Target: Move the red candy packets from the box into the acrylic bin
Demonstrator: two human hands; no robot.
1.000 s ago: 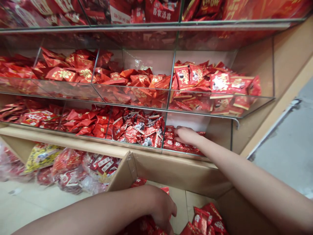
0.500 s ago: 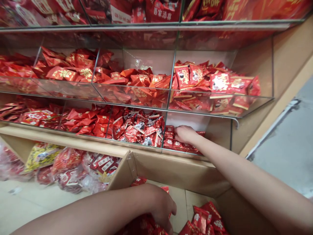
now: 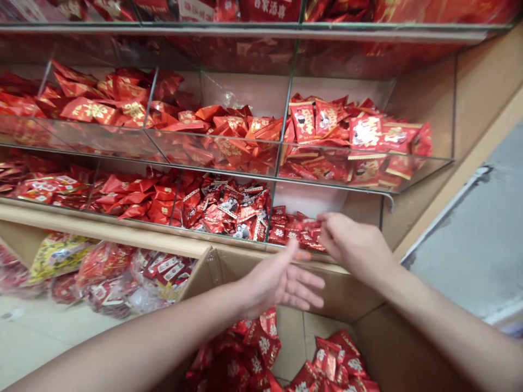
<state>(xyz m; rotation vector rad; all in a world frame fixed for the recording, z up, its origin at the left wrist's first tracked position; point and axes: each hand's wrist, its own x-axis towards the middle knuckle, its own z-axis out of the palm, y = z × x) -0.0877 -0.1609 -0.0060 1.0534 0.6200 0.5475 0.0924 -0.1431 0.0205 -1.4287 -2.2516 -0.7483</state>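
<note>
My left hand [image 3: 288,283] is over the open cardboard box, its fingers spread and nothing in them. Farther right, my right hand [image 3: 347,239] is at the front of the lower right compartment. Its fingers are bent together at a small red packet [image 3: 311,224], which is partly blurred. More small red packets [image 3: 281,231] with pale print lie in that compartment beside the fingers. Below my hands, larger red packets [image 3: 261,345] with silver-white print are heaped inside the cardboard box [image 3: 339,291].
Clear-walled shelf compartments hold red wrapped packets [image 3: 368,136], including black-and-white printed packets [image 3: 231,204]. Bagged goods [image 3: 110,272] and a yellow bag [image 3: 61,256] are under the shelf at left. A wooden side panel [image 3: 482,92] bounds the right.
My left hand has risen out of the box and opened. My right hand has drawn back to the right from the lower compartment. The view has shifted slightly.
</note>
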